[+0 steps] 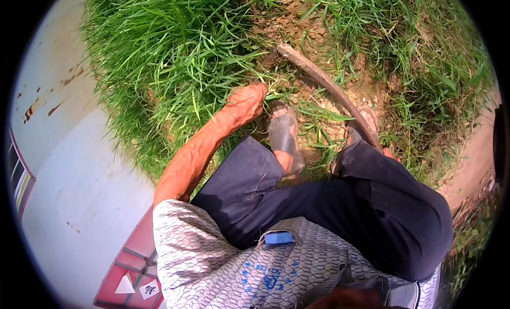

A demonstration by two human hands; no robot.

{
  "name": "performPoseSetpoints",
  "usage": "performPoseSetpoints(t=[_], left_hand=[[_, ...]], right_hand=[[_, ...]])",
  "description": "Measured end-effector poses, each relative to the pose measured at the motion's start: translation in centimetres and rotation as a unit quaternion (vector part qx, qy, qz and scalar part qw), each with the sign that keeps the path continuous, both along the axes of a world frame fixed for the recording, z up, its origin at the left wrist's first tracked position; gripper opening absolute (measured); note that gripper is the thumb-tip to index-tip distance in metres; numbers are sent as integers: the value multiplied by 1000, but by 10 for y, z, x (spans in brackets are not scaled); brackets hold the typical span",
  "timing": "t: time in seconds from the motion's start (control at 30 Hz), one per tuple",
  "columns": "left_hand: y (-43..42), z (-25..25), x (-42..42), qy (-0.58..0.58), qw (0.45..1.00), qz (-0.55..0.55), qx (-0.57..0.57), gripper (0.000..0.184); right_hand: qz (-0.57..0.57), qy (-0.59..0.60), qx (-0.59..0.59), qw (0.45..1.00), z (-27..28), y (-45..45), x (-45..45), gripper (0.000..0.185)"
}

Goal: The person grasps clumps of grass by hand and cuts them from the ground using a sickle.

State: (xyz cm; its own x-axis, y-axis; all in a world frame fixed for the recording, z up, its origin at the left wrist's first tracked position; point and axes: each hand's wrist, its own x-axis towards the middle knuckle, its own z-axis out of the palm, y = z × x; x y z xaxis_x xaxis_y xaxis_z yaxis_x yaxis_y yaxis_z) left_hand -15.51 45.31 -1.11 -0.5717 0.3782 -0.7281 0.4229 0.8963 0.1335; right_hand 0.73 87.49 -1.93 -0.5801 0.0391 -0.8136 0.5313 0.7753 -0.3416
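My left hand (247, 101) is closed low at the edge of the tall green grass (186, 54), with blades around and beyond the fist. Just beside it is a foot in a grey sandal (281, 131). A curved wooden stick (324, 78) runs from the bare soil down to my right knee, crossing in front of the other foot (366, 118). At its lower end, a small part of my right hand (389, 153) shows past the knee, wrapped at the stick; the rest is hidden behind the dark trouser leg.
A pale wall or slab (79, 149) with rusty stains lies on the left, above a red-framed panel (122, 277) at bottom left. More grass (425, 59) grows on the right, bordered by a bare earth strip (470, 160). A blue object (279, 238) shows in the shirt pocket.
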Motion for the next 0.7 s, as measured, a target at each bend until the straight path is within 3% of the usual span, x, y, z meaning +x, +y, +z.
performPoseSetpoints(t=[0.03,0.07,0.1,0.17,0.2,0.23,0.33,0.43,0.5,0.57,0.63,0.7], left_hand=[[2,1,4,-5,1000,-14,-1,22],[-13,-7,9,39,994,0,101,41],[-12,-9,4,38,994,-2,99,41],[-8,-17,-10,215,971,32,96,55],[-11,-30,-16,202,978,44,-19,60],[-20,-42,-21,288,956,7,56,56],[-31,-67,-23,312,947,-48,58,50],[-20,-66,-34,245,967,7,73,40],[-1,-57,-42,58,986,138,-68,30],[30,-36,-32,-112,939,275,173,35],[79,-3,-21,-201,922,239,228,46],[113,30,-17,-279,894,186,296,58]], right_hand=[[2,8,0,1000,-1,5,4,30],[3,16,0,1000,-2,8,8,30],[2,23,-2,1000,1,6,7,30],[-9,26,-10,1000,3,-2,3,31],[-24,18,-17,999,8,-10,-7,32],[-59,-5,-20,998,14,-19,-23,33],[-46,81,-18,996,0,-28,-21,40],[-58,65,-32,996,8,-27,-20,40],[-94,49,-79,991,13,-22,-22,39],[-130,36,-119,984,25,-16,-30,38],[-165,37,-95,981,44,-14,-45,35],[-181,119,-16,976,31,-6,-36,33]])
